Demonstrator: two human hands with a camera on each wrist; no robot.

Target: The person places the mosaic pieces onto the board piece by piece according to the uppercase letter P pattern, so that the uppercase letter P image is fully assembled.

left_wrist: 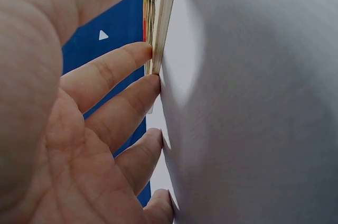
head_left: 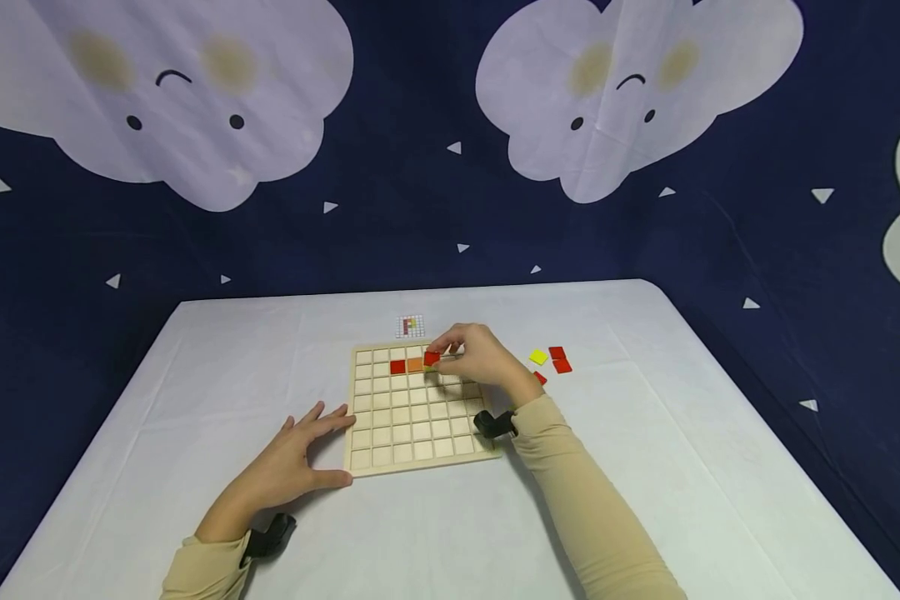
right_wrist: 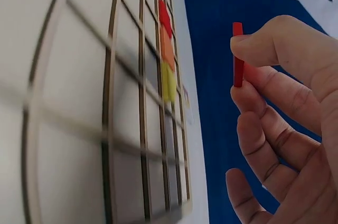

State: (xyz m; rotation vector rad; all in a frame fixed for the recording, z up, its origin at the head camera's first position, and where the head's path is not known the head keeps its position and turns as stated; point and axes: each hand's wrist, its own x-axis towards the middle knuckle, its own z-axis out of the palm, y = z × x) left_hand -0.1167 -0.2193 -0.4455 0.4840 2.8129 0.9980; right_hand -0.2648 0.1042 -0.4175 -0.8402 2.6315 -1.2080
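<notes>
A wooden grid board [head_left: 411, 414] lies on the table; in the right wrist view its grid [right_wrist: 142, 71] shows a red tile [right_wrist: 165, 17], an orange tile [right_wrist: 167, 46] and a yellow tile [right_wrist: 168, 82] in a row. Above the board, my right hand [head_left: 483, 358] pinches another red tile [head_left: 432, 358] between thumb and fingers, edge-on in the right wrist view [right_wrist: 238, 55]. At the board's left side, my left hand [head_left: 292, 458] rests with spread fingers, thumb and fingertips touching the edge; the left wrist view shows fingertips on the board's side [left_wrist: 165, 23].
Right of the board lie a yellow tile [head_left: 538, 357] and several red tiles [head_left: 562, 366], one partly behind the right wrist. A small card with a coloured grid pattern [head_left: 410, 326] lies beyond the board's back edge. A dark cloth with clouds [head_left: 390, 242] hangs behind the white table [head_left: 255, 350].
</notes>
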